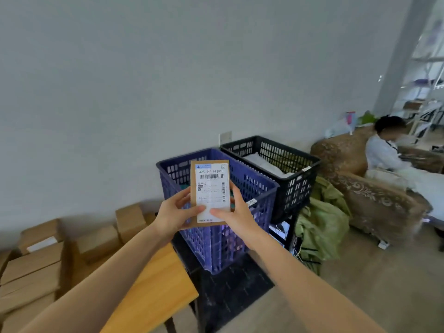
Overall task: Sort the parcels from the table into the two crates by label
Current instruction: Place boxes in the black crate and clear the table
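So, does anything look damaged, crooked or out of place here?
Nothing serious. The parcel, held by the left hand and right hand, looks intact, its label flat. The blue crate and black crate stand upright. Only the crumpled green sacks lie loose on the floor beside the black crate.

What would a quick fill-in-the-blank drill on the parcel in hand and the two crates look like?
1. The left hand and right hand grip the cardboard parcel, so ____ hands are occupied.
2. The top line of its shipping label starts with the number ____.
3. Behind the parcel stands the blue crate; the neighbouring crate on its right is coloured ____.
Missing words: both; 425; black.
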The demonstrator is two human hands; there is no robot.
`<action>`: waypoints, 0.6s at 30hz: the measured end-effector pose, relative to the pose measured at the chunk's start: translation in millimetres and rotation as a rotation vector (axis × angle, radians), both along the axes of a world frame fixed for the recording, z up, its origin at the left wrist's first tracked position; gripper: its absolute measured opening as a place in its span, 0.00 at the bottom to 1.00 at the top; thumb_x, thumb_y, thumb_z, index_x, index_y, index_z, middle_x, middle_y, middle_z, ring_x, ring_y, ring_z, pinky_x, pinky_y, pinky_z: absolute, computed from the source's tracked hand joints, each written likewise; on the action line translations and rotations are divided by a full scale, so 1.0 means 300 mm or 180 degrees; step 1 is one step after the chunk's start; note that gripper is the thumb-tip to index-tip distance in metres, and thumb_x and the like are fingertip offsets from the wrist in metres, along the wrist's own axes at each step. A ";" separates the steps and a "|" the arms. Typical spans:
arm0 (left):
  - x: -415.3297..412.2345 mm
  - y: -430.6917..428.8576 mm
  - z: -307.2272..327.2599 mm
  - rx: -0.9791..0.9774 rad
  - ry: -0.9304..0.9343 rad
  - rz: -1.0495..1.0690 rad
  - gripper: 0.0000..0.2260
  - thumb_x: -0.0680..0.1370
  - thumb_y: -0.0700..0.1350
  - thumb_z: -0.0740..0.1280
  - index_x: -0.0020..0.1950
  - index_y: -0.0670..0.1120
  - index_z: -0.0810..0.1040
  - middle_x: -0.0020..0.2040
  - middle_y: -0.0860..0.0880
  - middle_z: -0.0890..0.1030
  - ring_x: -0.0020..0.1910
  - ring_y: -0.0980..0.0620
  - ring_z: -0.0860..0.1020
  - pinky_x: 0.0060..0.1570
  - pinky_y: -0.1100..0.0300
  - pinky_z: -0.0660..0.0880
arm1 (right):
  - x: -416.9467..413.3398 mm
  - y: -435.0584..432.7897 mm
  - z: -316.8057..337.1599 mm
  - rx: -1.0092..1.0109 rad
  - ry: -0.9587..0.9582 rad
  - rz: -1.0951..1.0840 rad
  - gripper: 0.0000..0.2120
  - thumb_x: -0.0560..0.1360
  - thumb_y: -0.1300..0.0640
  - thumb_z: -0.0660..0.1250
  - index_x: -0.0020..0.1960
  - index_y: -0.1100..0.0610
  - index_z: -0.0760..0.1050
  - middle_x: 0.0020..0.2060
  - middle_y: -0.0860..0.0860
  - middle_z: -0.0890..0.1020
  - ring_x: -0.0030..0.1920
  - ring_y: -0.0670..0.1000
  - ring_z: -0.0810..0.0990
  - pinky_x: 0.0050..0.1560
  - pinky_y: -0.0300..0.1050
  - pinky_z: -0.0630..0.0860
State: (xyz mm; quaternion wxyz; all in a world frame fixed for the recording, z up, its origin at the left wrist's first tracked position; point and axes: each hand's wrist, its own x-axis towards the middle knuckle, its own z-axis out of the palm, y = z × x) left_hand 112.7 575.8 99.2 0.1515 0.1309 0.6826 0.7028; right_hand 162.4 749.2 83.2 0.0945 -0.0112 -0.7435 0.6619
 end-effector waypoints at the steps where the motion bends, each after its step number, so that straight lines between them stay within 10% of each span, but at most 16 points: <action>1: -0.008 0.063 -0.002 0.0025 -0.0011 -0.0042 0.32 0.71 0.38 0.75 0.72 0.53 0.69 0.62 0.50 0.79 0.52 0.49 0.83 0.45 0.49 0.82 | 0.002 0.062 0.001 0.0014 0.0010 -0.0050 0.40 0.73 0.63 0.71 0.74 0.40 0.54 0.57 0.38 0.73 0.56 0.36 0.73 0.40 0.25 0.74; 18: -0.383 0.886 -0.001 0.0123 -0.0021 -0.0421 0.24 0.71 0.37 0.75 0.63 0.54 0.74 0.58 0.52 0.81 0.50 0.50 0.83 0.41 0.54 0.81 | -0.287 0.859 0.002 -0.0124 -0.0046 -0.0606 0.35 0.72 0.64 0.72 0.67 0.39 0.57 0.61 0.46 0.75 0.58 0.43 0.75 0.39 0.30 0.77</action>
